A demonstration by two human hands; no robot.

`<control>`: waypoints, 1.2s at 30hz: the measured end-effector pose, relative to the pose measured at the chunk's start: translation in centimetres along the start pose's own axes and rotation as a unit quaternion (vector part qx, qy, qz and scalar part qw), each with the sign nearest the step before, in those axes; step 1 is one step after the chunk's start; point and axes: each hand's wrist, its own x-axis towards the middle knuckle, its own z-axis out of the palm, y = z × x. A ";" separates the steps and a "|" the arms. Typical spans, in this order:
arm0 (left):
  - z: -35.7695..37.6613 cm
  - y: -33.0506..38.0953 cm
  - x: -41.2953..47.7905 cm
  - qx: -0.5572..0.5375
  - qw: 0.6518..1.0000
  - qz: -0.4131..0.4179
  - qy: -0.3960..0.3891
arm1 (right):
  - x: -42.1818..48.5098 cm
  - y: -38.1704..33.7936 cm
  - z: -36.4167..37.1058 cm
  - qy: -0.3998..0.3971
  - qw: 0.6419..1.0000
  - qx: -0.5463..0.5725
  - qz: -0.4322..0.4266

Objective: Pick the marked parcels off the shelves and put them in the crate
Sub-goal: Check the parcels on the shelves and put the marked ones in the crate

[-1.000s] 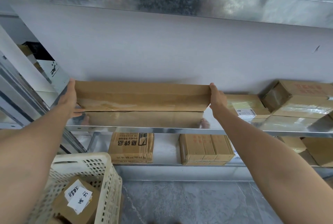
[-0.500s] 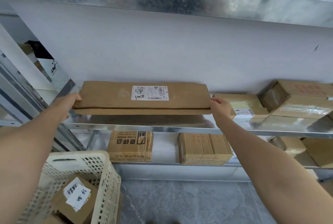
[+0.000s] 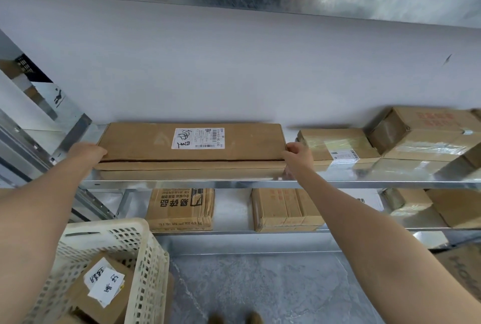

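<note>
I have the long, flat cardboard box (image 3: 190, 146) lying on the shiny metal shelf (image 3: 364, 183), label (image 3: 197, 138) up, long axis running left to right. My left hand (image 3: 88, 153) curls over its left end and my right hand (image 3: 299, 157) grips its right end. The perforated plastic crate (image 3: 109, 224) sits below at near left, so I judge the left end should go down first.

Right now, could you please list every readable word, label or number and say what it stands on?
"易碎品", upside down: brown cardboard box, lower shelf.
Handwritten, perhaps "柳星": white label on the long flat cardboard parcel; its print is too small.
Handwritten white slips in the white plastic crate: illegible.
Red print on the taped right-hand box: blurred.
</note>
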 end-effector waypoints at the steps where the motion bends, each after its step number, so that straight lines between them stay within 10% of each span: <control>1: 0.1 0.1 0.2 0.019 1.000 0.006 0.007 | -0.1 0.1 0.2 0.000 1.000 0.008 -0.001; 13: 2.7 2.8 -3.0 0.263 0.959 0.057 0.088 | 0.0 0.3 0.0 -0.024 0.988 -0.142 -0.055; 22: 12.5 10.6 -12.0 0.288 0.837 0.459 -0.081 | 0.3 -4.0 -2.7 -0.053 0.879 -0.425 -0.210; 36: 21.6 14.7 -19.6 0.243 0.794 0.505 -0.237 | 0.9 -0.6 -11.5 0.023 0.911 -0.395 -0.112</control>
